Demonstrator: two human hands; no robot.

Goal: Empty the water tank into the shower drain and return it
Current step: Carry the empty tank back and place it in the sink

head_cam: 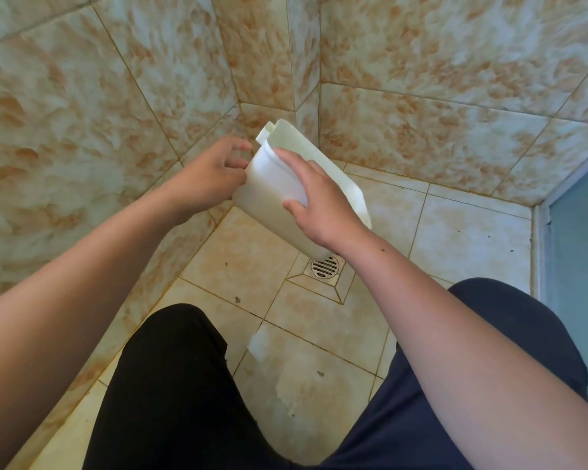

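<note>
A: How much of the floor [462, 239] shows?
B: Its near part is hidden by dark trousers [170, 395].
A: The water tank [268, 195]?
B: White, tilted, held above the drain [324, 267], covering the drain's far edge. Its opening can't be made out.
A: Hands?
B: Right hand [319, 205] clamps the tank's top, fingers spread; left hand [211, 174] pinches its left edge, fingertips partly hidden

Both bare forearms reach forward; the right hand [316, 201] clasps the water tank [272, 184], the left hand [207, 174] pinching its left edge.
</note>
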